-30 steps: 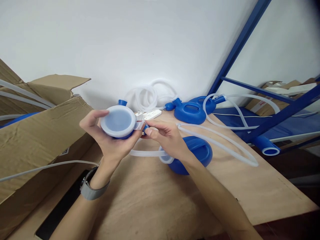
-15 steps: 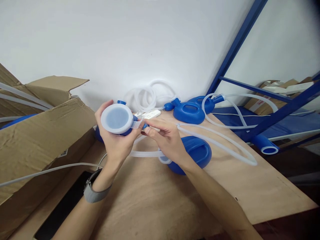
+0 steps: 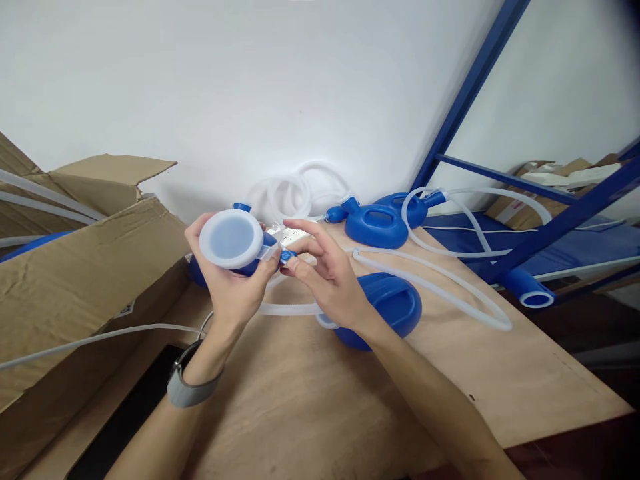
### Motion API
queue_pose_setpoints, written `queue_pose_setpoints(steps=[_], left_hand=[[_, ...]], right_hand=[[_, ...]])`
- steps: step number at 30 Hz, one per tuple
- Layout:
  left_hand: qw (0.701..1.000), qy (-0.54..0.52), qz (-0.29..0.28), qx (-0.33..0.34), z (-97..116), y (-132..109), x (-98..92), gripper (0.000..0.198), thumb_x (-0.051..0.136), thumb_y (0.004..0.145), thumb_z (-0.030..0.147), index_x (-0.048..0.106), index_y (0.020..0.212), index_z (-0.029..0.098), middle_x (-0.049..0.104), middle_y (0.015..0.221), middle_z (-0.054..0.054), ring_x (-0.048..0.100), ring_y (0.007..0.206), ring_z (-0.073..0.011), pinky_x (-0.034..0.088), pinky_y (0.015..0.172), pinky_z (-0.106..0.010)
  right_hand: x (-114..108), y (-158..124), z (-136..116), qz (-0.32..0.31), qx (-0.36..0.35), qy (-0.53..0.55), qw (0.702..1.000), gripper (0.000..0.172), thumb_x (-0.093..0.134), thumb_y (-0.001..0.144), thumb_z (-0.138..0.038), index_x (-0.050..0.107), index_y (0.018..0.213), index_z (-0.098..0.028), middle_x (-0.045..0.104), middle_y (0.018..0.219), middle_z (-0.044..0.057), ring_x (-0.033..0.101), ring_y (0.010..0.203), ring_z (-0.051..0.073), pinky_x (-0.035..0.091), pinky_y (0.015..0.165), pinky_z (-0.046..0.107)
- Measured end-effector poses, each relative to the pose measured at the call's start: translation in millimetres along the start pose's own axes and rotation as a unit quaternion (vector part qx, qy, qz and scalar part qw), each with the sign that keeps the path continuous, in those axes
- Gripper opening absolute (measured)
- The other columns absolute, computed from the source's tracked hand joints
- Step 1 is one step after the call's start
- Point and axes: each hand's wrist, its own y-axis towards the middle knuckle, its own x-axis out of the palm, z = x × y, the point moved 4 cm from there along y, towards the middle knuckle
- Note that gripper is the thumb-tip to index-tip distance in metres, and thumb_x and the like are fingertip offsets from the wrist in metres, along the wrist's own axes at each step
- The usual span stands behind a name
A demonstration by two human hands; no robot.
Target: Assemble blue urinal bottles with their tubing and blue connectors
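Observation:
My left hand [image 3: 233, 287] is wrapped round a blue plastic tube-shaped piece [image 3: 249, 269], whose end wears a round translucent white cap [image 3: 231, 239]. A short tab [image 3: 269, 251] sticks out from the cap's right side, near my left thumb. Just beyond it, my right hand [image 3: 330, 273] pinches a small blue clip [image 3: 287, 257] between thumb and a finger, with the index finger raised. How the clip joins the tab is too small to tell. Under my right wrist lies a blue plastic jug [image 3: 393, 307] with a moulded handle.
More blue jugs [image 3: 377, 227] and clear hoses [image 3: 480, 303] lie toward the wall, beside a white power strip [image 3: 295, 235]. An open cardboard box [image 3: 90, 280] stands left, a black flat object [image 3: 125, 413] near it. A blue metal rack [image 3: 470, 100] rises right, with a blue tube [image 3: 527, 289] below.
My right index finger has lifted off the tab, so the small blue clip shows more fully. My left hand still holds the capped piece, shifted slightly left.

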Motion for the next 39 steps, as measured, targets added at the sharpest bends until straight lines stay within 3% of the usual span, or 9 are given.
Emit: queue_pose_setpoints(steps=[6,10,14,17,23,26,29,34,39], left_hand=[[0.989,-0.141,-0.024,-0.044,-4.2,3.5,0.5,0.082,0.090,0.076,0.042,0.041,0.140,0.029,0.060,0.130,-0.011,0.064,0.122,-0.0323,0.048,0.113,-0.058],[0.985,-0.141,-0.033,-0.098,-17.0,1.1,2.6,0.076,0.085,0.080,0.046,0.043,0.141,0.029,0.058,0.136,-0.011,0.060,0.129,-0.0312,0.043,0.117,-0.054],[0.981,-0.124,-0.032,-0.149,-24.6,2.8,4.3,0.064,0.080,0.082,0.051,0.048,0.131,0.026,0.064,0.128,-0.010,0.063,0.122,-0.0280,0.048,0.111,-0.048],[0.982,-0.079,-0.017,-0.168,-22.4,8.0,-0.2,0.059,0.083,0.078,0.048,0.052,0.121,0.024,0.068,0.118,-0.006,0.067,0.112,-0.0247,0.052,0.102,-0.040],[0.953,0.014,-0.060,-0.295,-38.3,9.1,-9.6,0.055,0.089,0.070,0.050,0.063,0.109,0.021,0.072,0.105,-0.004,0.069,0.100,-0.0251,0.055,0.087,-0.036],[0.938,0.029,-0.072,-0.337,-54.2,3.6,-8.0,0.062,0.090,0.067,0.052,0.062,0.113,0.021,0.073,0.108,-0.006,0.070,0.101,-0.0267,0.054,0.089,-0.039],[0.938,0.024,-0.069,-0.339,-61.6,0.8,-4.6,0.069,0.089,0.068,0.050,0.058,0.124,0.023,0.072,0.115,-0.007,0.069,0.108,-0.0269,0.054,0.092,-0.040],[0.941,0.059,-0.096,-0.319,-60.7,0.6,-2.4,0.061,0.087,0.070,0.054,0.063,0.117,0.023,0.073,0.113,-0.006,0.069,0.107,-0.0277,0.054,0.090,-0.040],[0.938,0.044,-0.051,-0.340,-66.5,-3.1,-4.1,0.063,0.088,0.069,0.051,0.055,0.115,0.023,0.071,0.111,-0.006,0.069,0.104,-0.0264,0.055,0.089,-0.040]], right_hand=[[-15.9,7.2,-9.9,-0.017,-0.016,-0.061,0.998,0.028,0.051,0.106,-0.041,0.072,0.118,-0.027,0.070,0.123,0.004,0.067,0.116,0.022,0.061,0.099,0.037],[-21.8,9.6,-6.9,-0.035,-0.005,-0.137,0.990,0.029,0.062,0.101,-0.046,0.070,0.121,-0.028,0.069,0.124,0.004,0.066,0.115,0.024,0.063,0.091,0.035],[-26.4,12.2,-1.8,-0.050,0.025,-0.164,0.985,0.038,0.062,0.100,-0.043,0.062,0.136,-0.030,0.064,0.136,0.006,0.061,0.126,0.025,0.063,0.090,0.035],[-42.2,13.0,-6.2,-0.084,0.060,-0.211,0.972,0.055,0.063,0.100,-0.047,0.050,0.152,-0.033,0.055,0.152,0.006,0.051,0.141,0.027,0.056,0.108,0.043],[-130.0,-4.1,-11.9,-0.197,0.232,-0.396,0.866,0.076,0.059,0.094,-0.068,0.041,0.161,-0.036,0.048,0.163,0.005,0.043,0.150,0.037,0.034,0.126,0.058],[-192.7,-20.6,9.7,-0.178,0.374,-0.451,0.791,0.090,0.053,0.090,-0.079,0.033,0.165,-0.033,0.052,0.160,0.010,0.049,0.146,0.041,0.040,0.121,0.059],[-236.5,-28.7,35.9,-0.148,0.394,-0.486,0.766,0.098,0.055,0.088,-0.078,0.032,0.166,-0.024,0.043,0.166,0.015,0.044,0.149,0.043,0.040,0.121,0.056],[-240.3,-32.0,58.5,-0.220,0.419,-0.411,0.779,0.089,0.064,0.083,-0.070,0.049,0.158,-0.025,0.054,0.159,0.011,0.051,0.144,0.040,0.043,0.120,0.050],[-213.7,-20.6,46.6,-0.167,0.401,-0.343,0.833,0.080,0.048,0.088,-0.084,0.073,0.133,-0.023,0.076,0.128,0.011,0.063,0.131,0.039,0.044,0.118,0.049]])
